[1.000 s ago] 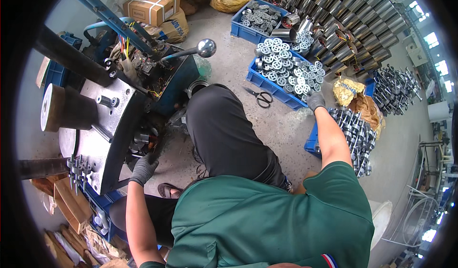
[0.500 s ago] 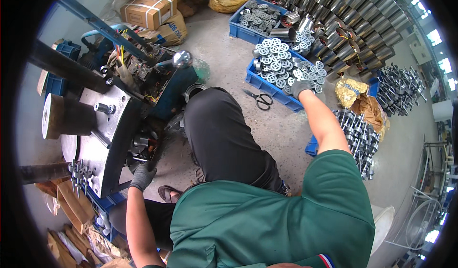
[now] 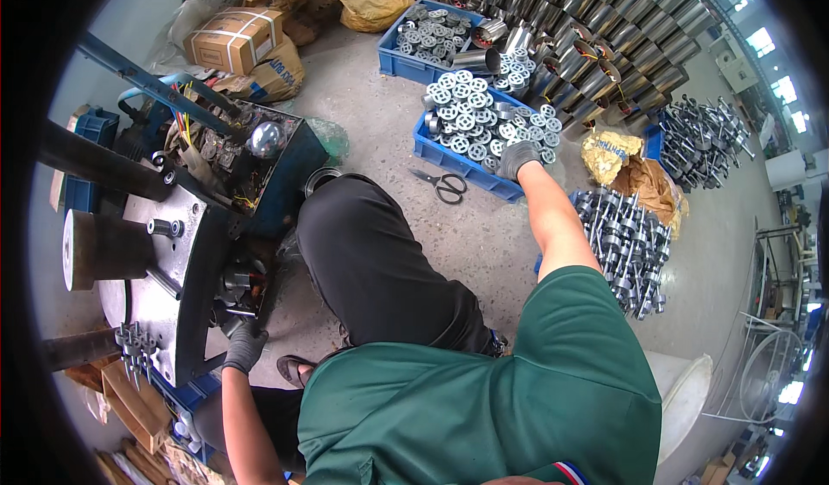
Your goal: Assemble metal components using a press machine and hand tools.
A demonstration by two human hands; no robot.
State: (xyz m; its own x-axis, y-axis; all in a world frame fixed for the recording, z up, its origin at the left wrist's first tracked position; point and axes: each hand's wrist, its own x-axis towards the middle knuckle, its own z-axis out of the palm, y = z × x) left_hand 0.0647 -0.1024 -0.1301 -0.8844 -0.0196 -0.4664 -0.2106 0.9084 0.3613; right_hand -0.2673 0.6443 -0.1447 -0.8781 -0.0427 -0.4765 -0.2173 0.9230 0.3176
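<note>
My right hand [image 3: 520, 158], in a grey glove, reaches to the near right part of a blue crate [image 3: 466, 172] heaped with round spoked metal caps [image 3: 466, 120]. It touches the caps; its fingertips are hidden, so its grip is unclear. My left hand [image 3: 246, 347], also gloved, is low at the left beside the press-like machine, just below a metal cylindrical part [image 3: 238, 282] under the machine's plate [image 3: 186, 269]. Its fingers look curled; what they hold is too small to make out.
Black-handled scissors [image 3: 445, 185] lie on the floor near the crate. Rotor shafts [image 3: 623, 247] are piled at the right. Steel cylinders [image 3: 596, 19] are stacked at the back. Another blue crate [image 3: 406, 63] stands farther off. A small bearing-like part [image 3: 166, 227] rests on the plate.
The whole view has shifted, so the crates sit farther left. My right hand stays at the caps. My left hand has drawn slightly down from the metal part under the plate.
</note>
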